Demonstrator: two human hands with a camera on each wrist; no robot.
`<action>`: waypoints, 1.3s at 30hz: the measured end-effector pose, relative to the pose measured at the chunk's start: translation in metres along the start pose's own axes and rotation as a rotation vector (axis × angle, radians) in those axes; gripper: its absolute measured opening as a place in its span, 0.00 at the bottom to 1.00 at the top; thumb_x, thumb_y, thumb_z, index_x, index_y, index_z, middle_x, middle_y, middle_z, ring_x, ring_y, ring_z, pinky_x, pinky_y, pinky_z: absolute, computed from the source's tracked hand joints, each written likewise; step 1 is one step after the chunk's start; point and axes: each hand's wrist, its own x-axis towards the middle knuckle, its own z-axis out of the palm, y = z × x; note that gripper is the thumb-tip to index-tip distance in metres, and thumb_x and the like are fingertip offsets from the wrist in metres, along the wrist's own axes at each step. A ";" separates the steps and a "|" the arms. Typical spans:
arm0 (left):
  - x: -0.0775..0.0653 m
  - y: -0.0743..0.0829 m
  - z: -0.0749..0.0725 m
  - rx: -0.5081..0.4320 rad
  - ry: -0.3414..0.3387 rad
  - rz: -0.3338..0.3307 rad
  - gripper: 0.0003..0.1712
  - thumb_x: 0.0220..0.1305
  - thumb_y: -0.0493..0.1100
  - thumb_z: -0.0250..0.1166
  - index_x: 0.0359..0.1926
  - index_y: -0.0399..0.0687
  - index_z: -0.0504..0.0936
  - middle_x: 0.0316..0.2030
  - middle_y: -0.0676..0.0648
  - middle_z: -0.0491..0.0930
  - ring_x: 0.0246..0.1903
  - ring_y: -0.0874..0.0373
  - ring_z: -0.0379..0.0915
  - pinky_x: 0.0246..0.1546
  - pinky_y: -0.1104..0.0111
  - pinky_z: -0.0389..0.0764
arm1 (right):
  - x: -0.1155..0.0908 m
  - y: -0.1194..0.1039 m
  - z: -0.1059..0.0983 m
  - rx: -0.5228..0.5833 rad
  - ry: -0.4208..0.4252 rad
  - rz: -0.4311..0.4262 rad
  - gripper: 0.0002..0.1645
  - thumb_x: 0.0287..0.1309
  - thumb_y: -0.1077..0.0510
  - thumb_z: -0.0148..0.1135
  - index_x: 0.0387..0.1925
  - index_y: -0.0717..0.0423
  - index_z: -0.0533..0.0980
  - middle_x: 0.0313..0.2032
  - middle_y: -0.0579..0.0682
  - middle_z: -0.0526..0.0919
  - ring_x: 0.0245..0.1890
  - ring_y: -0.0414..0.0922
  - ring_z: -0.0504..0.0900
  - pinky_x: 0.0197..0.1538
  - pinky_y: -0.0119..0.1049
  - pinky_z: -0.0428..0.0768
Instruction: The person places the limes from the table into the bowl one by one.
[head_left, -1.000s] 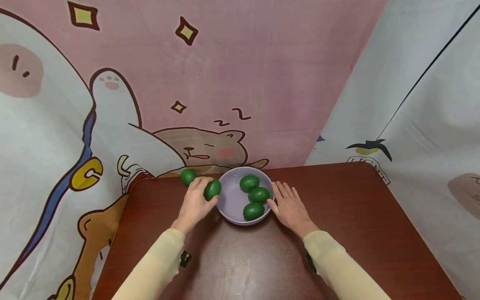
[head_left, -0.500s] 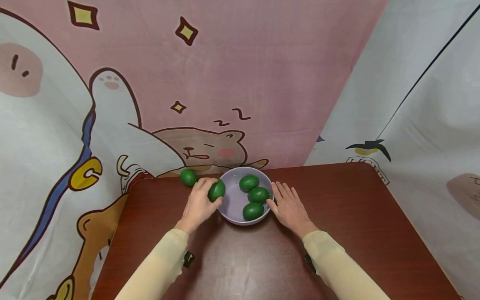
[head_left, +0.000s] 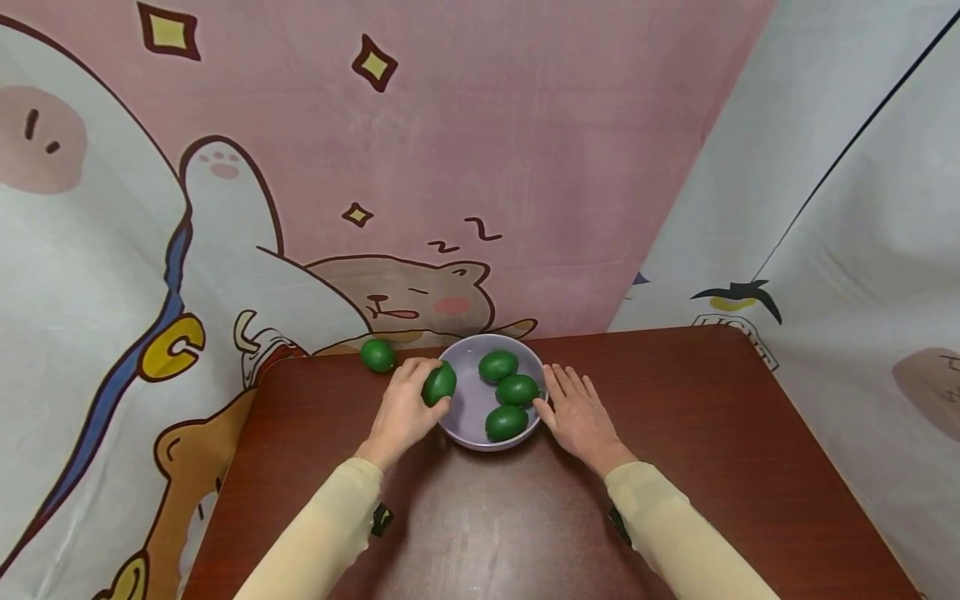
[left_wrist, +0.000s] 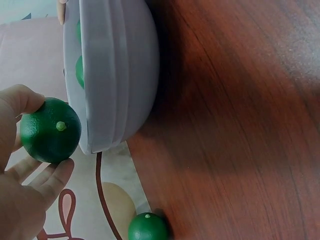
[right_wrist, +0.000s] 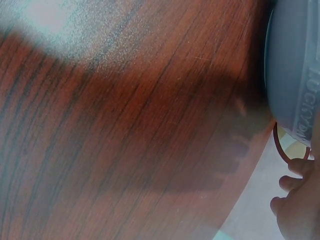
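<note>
My left hand [head_left: 402, 414] grips a green lime [head_left: 439, 383] between thumb and fingers at the left rim of a lavender bowl [head_left: 468, 417]. In the left wrist view the held lime [left_wrist: 50, 131] shows its pale stem nub, just outside the bowl's rim. Three limes lie in the bowl, among them a middle lime [head_left: 517, 390], along its right side. With fingers straight, my right hand [head_left: 583, 421] rests against the bowl's right rim. Another lime [head_left: 377, 355] lies on the table behind my left hand.
The bowl stands near the back edge of a reddish-brown wooden table [head_left: 675, 400]. Directly behind it hangs a pink and white cartoon-printed cloth [head_left: 525, 167], which also runs down both sides.
My left hand has carried its lime a little to the right, up to and partly over the bowl's left rim. The right hand and the other limes stay put.
</note>
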 end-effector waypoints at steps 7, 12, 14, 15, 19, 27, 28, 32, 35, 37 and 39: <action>0.000 0.004 0.003 -0.005 0.001 0.025 0.30 0.56 0.41 0.77 0.60 0.48 0.81 0.57 0.45 0.77 0.53 0.48 0.75 0.48 0.54 0.83 | -0.001 0.000 0.000 0.008 0.009 -0.009 0.43 0.79 0.40 0.45 0.81 0.60 0.53 0.78 0.62 0.59 0.79 0.61 0.56 0.79 0.59 0.51; 0.000 0.005 0.005 -0.004 -0.003 0.037 0.30 0.56 0.41 0.77 0.60 0.48 0.81 0.56 0.44 0.77 0.52 0.47 0.75 0.48 0.54 0.83 | -0.002 0.000 0.000 0.014 0.006 -0.011 0.42 0.79 0.40 0.44 0.81 0.61 0.53 0.78 0.62 0.59 0.79 0.61 0.55 0.79 0.58 0.49; -0.001 0.005 0.006 -0.002 -0.009 0.038 0.30 0.56 0.42 0.77 0.61 0.48 0.81 0.56 0.44 0.76 0.52 0.47 0.75 0.48 0.54 0.83 | -0.001 -0.001 -0.001 0.014 0.001 -0.008 0.43 0.79 0.40 0.44 0.81 0.60 0.52 0.78 0.62 0.58 0.79 0.61 0.54 0.79 0.58 0.48; -0.001 0.005 0.006 -0.002 -0.012 0.040 0.30 0.57 0.42 0.77 0.61 0.48 0.81 0.57 0.44 0.76 0.52 0.47 0.75 0.48 0.53 0.83 | -0.001 -0.001 -0.001 0.012 0.001 -0.007 0.43 0.79 0.39 0.44 0.81 0.60 0.52 0.78 0.62 0.58 0.79 0.61 0.54 0.79 0.58 0.49; -0.002 0.006 0.008 0.003 -0.023 0.036 0.30 0.57 0.42 0.77 0.61 0.49 0.80 0.56 0.44 0.76 0.52 0.48 0.75 0.48 0.54 0.83 | -0.001 -0.001 -0.001 0.002 0.000 -0.006 0.43 0.79 0.39 0.44 0.81 0.60 0.52 0.78 0.61 0.58 0.79 0.61 0.55 0.79 0.59 0.51; -0.003 0.009 0.010 0.005 -0.057 0.020 0.31 0.57 0.43 0.77 0.62 0.49 0.80 0.58 0.43 0.76 0.51 0.48 0.75 0.47 0.54 0.84 | -0.001 0.000 -0.001 -0.008 0.003 -0.002 0.43 0.79 0.39 0.45 0.81 0.60 0.53 0.78 0.62 0.59 0.79 0.61 0.56 0.78 0.59 0.52; -0.003 0.009 0.010 0.007 -0.062 0.017 0.31 0.57 0.43 0.77 0.62 0.49 0.80 0.58 0.43 0.76 0.51 0.48 0.75 0.47 0.54 0.84 | -0.001 0.000 0.000 -0.009 0.003 -0.001 0.43 0.79 0.39 0.45 0.81 0.60 0.53 0.78 0.62 0.59 0.79 0.61 0.56 0.78 0.59 0.52; -0.004 0.010 0.012 0.008 -0.071 0.014 0.31 0.57 0.42 0.77 0.62 0.49 0.80 0.58 0.43 0.76 0.50 0.48 0.75 0.46 0.54 0.84 | 0.000 0.000 0.000 -0.008 0.001 -0.001 0.43 0.79 0.39 0.44 0.81 0.60 0.53 0.78 0.61 0.59 0.79 0.61 0.56 0.78 0.59 0.52; -0.004 0.011 0.013 0.006 -0.075 0.023 0.30 0.57 0.42 0.77 0.62 0.49 0.80 0.58 0.42 0.76 0.50 0.48 0.75 0.46 0.53 0.84 | -0.001 0.000 0.000 -0.005 0.002 -0.002 0.43 0.79 0.39 0.44 0.81 0.61 0.53 0.78 0.61 0.59 0.79 0.61 0.56 0.79 0.59 0.51; -0.005 0.011 0.014 0.007 -0.079 0.029 0.30 0.57 0.42 0.77 0.62 0.49 0.80 0.57 0.42 0.76 0.50 0.48 0.74 0.46 0.53 0.84 | -0.001 0.000 0.000 -0.001 0.002 -0.003 0.43 0.79 0.39 0.44 0.81 0.61 0.53 0.78 0.62 0.59 0.79 0.61 0.55 0.79 0.59 0.50; -0.005 0.011 0.015 0.005 -0.083 0.032 0.30 0.57 0.42 0.77 0.61 0.48 0.80 0.56 0.42 0.76 0.49 0.48 0.74 0.45 0.54 0.84 | -0.002 -0.001 0.000 0.004 0.004 -0.005 0.43 0.79 0.39 0.45 0.81 0.61 0.53 0.78 0.62 0.59 0.79 0.61 0.56 0.79 0.59 0.50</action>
